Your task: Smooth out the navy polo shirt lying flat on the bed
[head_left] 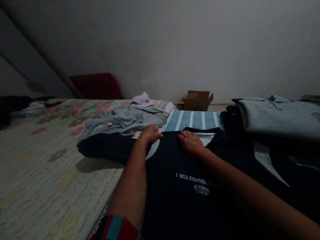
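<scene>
— On the bed (37,166), which way is the navy shirt (175,203) lying?
— Lengthwise away from the person, collar farthest.
— And the hands?
— Left hand (150,133) is pressing open-palmed at the collar's left edge; right hand (191,143) is resting flat just beside it, gripping nothing.

Navy shirt (180,206) cut by bottom edge, its print (192,178) partly under forearm (237,190) — grey garment (280,115) cropped right

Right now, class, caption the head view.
Left hand and right hand rest on a dark shirt on a patterned cover.
</scene>
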`<state>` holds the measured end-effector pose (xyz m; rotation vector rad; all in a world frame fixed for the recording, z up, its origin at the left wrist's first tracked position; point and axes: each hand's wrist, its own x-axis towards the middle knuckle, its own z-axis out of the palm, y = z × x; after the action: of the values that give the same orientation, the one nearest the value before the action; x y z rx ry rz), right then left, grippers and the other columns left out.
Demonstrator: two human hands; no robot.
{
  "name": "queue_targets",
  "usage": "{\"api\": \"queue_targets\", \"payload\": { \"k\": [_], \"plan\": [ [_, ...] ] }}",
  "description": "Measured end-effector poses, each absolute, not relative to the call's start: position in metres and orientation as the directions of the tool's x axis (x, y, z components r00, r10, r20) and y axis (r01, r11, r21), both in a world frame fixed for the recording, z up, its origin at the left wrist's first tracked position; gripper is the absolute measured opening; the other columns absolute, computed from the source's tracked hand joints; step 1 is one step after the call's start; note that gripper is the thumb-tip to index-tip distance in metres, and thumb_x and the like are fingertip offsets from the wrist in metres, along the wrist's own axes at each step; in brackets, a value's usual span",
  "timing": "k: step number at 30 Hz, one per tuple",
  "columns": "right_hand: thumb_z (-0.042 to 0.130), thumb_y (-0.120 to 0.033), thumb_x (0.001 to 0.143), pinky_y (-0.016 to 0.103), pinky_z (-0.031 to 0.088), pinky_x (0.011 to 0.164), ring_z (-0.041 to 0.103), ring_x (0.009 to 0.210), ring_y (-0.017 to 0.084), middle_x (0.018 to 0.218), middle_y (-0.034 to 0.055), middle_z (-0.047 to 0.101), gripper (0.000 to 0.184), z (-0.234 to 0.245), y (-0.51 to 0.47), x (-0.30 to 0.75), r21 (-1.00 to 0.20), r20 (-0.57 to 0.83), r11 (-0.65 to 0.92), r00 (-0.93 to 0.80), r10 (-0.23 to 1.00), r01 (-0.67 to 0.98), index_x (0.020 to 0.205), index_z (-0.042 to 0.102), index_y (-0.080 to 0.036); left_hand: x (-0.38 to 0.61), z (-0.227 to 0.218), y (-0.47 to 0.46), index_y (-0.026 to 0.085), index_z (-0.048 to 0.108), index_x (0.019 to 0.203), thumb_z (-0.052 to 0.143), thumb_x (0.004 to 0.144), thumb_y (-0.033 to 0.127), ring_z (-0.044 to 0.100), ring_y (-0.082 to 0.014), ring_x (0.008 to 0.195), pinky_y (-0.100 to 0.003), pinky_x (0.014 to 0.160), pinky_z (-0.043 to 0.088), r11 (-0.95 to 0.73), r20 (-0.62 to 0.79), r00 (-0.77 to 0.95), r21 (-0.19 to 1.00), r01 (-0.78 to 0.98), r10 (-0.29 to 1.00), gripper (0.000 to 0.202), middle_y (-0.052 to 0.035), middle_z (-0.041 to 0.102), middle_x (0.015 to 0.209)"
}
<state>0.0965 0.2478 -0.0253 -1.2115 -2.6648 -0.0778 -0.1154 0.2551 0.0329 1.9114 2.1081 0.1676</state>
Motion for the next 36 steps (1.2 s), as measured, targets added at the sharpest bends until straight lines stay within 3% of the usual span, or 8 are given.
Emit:
{"api": "queue_targets", "payload": {
  "k": [4,9,19,27,33,36],
  "plan": [
    [0.035,-0.018,0.095,0.037,0.036,0.081,0.048,0.103,0.025,0.107,0.0104,0.058,0.023,-0.025,0.248,0.096,-0.046,0.217,0.66,-0.637,0.74,0.75,0.102,0.057,-0.018,-0.12,0.032,0.257,0.019,0.059,0.062,0.063,0.066,0.031,0.051,-0.0164,0.062,-0.027,0.055,0.031,0.133,-0.113,-0.108,0.235,0.963,0.988,0.014,-0.0002,0.056,0.06],
    [0.034,-0.019,0.096,0.036,0.036,0.081,0.049,0.103,0.024,0.106,0.01,0.058,0.024,-0.025,0.25,0.097,-0.057,0.214,0.658,-0.635,0.743,0.751,0.101,0.057,-0.017,-0.127,0.043,0.253,0.019,0.052,0.054,0.063,0.066,0.04,0.046,-0.0138,0.054,-0.026,0.05,0.028,0.115,-0.192,-0.063,0.274,0.955,0.979,0.026,0.003,0.048,0.052],
    [0.033,-0.019,0.097,0.036,0.037,0.081,0.048,0.103,0.023,0.107,0.0088,0.058,0.024,-0.022,0.25,0.098,-0.057,0.23,0.648,-0.622,0.748,0.759,0.103,0.057,-0.018,-0.123,0.046,0.25,0.021,0.044,0.061,0.06,0.053,0.024,0.043,-0.0123,0.05,-0.024,0.047,0.027,0.134,-0.201,-0.055,0.403,0.905,0.978,0.018,0.0067,0.043,0.052],
    [0.035,-0.02,0.096,0.036,0.038,0.082,0.048,0.103,0.024,0.107,0.0091,0.059,0.023,-0.021,0.251,0.098,-0.074,0.227,0.651,-0.623,0.749,0.756,0.102,0.057,-0.018,-0.123,0.049,0.254,0.021,0.05,0.069,0.064,0.054,0.028,0.049,-0.0139,0.057,-0.023,0.048,0.032,0.124,-0.125,-0.077,0.431,0.894,0.989,0.022,0.0061,0.049,0.058],
    [0.034,-0.02,0.097,0.037,0.038,0.082,0.048,0.104,0.024,0.107,0.0088,0.058,0.024,-0.022,0.251,0.097,-0.077,0.23,0.649,-0.62,0.75,0.757,0.103,0.057,-0.018,-0.12,0.049,0.252,0.02,0.057,0.059,0.065,0.055,0.03,0.056,-0.0173,0.056,-0.025,0.049,0.037,0.196,-0.305,-0.049,0.472,0.86,0.951,0.014,0.0027,0.057,0.055],
    [0.034,-0.02,0.096,0.037,0.038,0.083,0.048,0.104,0.024,0.107,0.0093,0.058,0.024,-0.023,0.252,0.097,-0.079,0.224,0.653,-0.624,0.748,0.754,0.103,0.057,-0.018,-0.116,0.05,0.249,0.02,0.056,0.06,0.062,0.056,0.026,0.054,-0.0158,0.053,-0.024,0.048,0.035,0.188,-0.285,-0.05,0.483,0.855,0.957,0.009,0.0042,0.055,0.053]
  ]
}}
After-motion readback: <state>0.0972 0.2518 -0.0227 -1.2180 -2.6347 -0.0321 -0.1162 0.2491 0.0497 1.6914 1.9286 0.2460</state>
